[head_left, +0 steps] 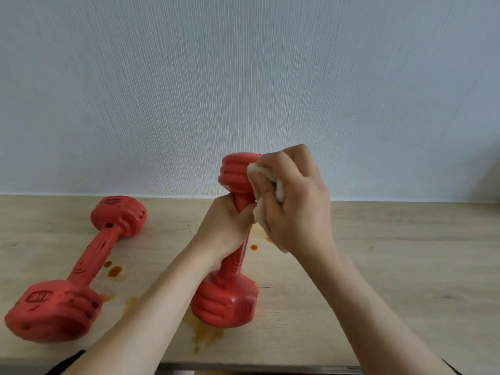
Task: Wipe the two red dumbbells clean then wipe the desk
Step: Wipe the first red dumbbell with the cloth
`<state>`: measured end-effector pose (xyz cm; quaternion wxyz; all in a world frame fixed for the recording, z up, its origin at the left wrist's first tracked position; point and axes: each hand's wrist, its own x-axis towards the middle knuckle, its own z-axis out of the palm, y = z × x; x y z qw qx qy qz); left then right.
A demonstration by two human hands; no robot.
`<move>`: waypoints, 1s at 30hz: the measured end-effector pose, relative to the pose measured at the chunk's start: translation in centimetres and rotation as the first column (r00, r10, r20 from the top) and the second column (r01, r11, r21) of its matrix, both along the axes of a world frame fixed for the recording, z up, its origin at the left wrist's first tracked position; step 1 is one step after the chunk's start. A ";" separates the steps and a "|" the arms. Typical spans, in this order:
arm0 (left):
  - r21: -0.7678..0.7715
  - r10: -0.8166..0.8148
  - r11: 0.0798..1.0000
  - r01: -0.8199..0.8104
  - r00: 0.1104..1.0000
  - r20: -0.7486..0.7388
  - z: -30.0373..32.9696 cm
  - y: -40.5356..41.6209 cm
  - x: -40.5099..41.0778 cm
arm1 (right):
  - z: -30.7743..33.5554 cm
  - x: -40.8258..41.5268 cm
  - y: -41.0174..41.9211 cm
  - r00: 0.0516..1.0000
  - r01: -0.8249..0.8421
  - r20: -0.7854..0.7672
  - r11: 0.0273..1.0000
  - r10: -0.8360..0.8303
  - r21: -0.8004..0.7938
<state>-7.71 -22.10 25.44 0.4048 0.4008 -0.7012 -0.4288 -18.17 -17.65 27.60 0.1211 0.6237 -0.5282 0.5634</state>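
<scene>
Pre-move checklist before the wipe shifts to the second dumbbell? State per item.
1. Left hand grips the upright dumbbell by its handle: ok.
2. Right hand holds the cloth against its top head: ok.
3. Bottom head on the desk: ok.
4. Upright dumbbell fully clean: cannot tell.
5. Lying dumbbell clean: not ok, dark spots.
6. Desk clean: not ok, brown stains.

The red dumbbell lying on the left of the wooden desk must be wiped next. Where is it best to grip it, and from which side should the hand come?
Probably grip the narrow handle of the lying red dumbbell from above, with the free hand. The handle is thinner than the two wide heads, and its upper side is open. Brown stains on the wooden desk lie beside it.
</scene>
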 end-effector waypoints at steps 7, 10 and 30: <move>0.015 -0.144 0.989 0.146 0.987 -0.072 -0.1 0.5 0.0 | -0.4 -2.8 -0.9 0.801 -0.252 0.578 0.964 0.157 0.087; 0.056 -0.169 0.983 0.176 0.979 -0.118 -0.1 0.5 0.3 | -1.3 -2.9 -0.8 0.612 -0.397 0.763 0.915 0.211 0.065; 0.145 -0.022 0.988 0.047 0.984 -0.174 0.5 0.1 0.9 | -0.4 -1.3 0.7 0.976 -0.120 0.198 0.985 0.094 0.123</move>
